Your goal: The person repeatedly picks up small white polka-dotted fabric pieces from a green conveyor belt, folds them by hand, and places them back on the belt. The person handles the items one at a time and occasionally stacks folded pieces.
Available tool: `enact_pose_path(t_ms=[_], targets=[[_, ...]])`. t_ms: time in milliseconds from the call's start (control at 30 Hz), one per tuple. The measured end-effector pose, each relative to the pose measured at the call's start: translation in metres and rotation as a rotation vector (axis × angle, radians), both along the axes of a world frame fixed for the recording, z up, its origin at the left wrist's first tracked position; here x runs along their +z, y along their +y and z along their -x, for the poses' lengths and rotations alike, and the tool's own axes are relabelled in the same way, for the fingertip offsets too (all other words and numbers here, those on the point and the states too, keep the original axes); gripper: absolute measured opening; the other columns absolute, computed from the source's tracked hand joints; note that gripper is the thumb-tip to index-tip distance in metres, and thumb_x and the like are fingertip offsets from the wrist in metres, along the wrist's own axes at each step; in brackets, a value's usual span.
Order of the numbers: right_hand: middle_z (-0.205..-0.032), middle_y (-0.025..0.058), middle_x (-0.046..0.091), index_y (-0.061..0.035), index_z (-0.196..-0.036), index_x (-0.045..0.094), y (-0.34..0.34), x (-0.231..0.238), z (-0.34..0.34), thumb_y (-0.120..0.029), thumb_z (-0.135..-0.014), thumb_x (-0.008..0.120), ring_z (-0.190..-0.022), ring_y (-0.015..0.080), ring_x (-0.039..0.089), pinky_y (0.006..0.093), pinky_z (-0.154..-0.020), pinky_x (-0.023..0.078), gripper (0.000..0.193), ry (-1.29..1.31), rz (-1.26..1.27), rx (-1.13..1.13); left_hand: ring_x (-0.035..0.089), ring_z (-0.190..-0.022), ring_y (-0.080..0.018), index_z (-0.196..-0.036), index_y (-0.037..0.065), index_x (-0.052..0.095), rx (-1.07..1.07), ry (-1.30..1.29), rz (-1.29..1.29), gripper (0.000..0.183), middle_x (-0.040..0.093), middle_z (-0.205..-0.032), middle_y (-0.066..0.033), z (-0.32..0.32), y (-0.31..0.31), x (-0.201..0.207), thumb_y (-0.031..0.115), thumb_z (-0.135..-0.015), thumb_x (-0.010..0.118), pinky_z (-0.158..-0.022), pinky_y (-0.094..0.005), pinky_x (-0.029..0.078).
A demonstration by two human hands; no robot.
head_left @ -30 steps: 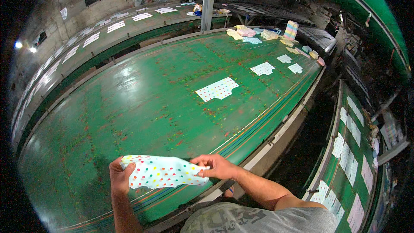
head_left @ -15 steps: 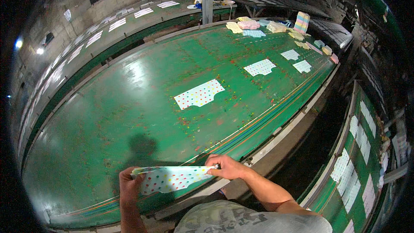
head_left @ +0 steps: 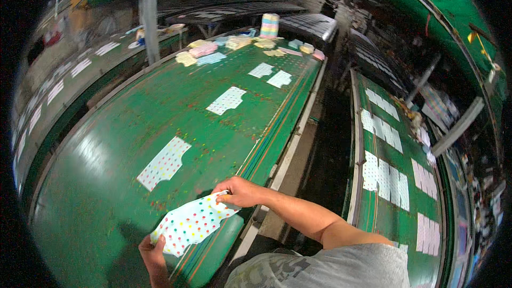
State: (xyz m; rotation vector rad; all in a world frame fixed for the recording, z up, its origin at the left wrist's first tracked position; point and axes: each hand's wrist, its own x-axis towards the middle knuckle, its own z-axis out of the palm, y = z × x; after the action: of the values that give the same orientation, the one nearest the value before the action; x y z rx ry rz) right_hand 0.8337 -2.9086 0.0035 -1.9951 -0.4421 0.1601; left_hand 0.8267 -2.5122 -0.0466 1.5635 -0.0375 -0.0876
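Observation:
Between my two hands hangs a white fabric piece with multicoloured polka dots (head_left: 193,225), held over the near end of a long green table (head_left: 114,181). My left hand (head_left: 153,258) pinches its left end. The fingers of my right hand (head_left: 238,191) are closed on the opposite end, near the table's right edge. Farther up the table lies a similar cut dotted piece (head_left: 164,164), flat on the surface. Beyond it is another dotted piece (head_left: 226,100), with two smaller-looking pieces (head_left: 261,70) farther off.
Stacks of pastel fabric (head_left: 204,49) and a tall striped stack (head_left: 270,25) stand at the table's far end. Across a narrow aisle to the right, a second green table (head_left: 426,181) carries rows of pale pieces. A metal post (head_left: 151,16) rises beyond the left edge.
My view has swung to the right. The dotted piece, seen nearly edge-on before, is now tilted with its dotted face showing broadly. Both hands still grip it.

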Motion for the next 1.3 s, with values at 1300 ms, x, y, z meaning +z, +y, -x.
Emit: enact_pose_path(t_ms=[1300], targets=[[-0.112,0.0147,0.076,-0.0112,-0.110,0.077,0.045,-0.100,-0.403,-0.030,-0.095,0.076,-0.109,0.0372,0.073,0.0508,-0.092,0.060,0.025,-0.162,0.743,0.323,0.073,-0.086,-0.0174,-0.105,0.003,0.082,0.632,-0.033,-0.713,0.019,0.079,-0.097,-0.0069,-0.229,-0.030,-0.086,0.009,-0.087,0.085,-0.080,-0.0332,0.057]])
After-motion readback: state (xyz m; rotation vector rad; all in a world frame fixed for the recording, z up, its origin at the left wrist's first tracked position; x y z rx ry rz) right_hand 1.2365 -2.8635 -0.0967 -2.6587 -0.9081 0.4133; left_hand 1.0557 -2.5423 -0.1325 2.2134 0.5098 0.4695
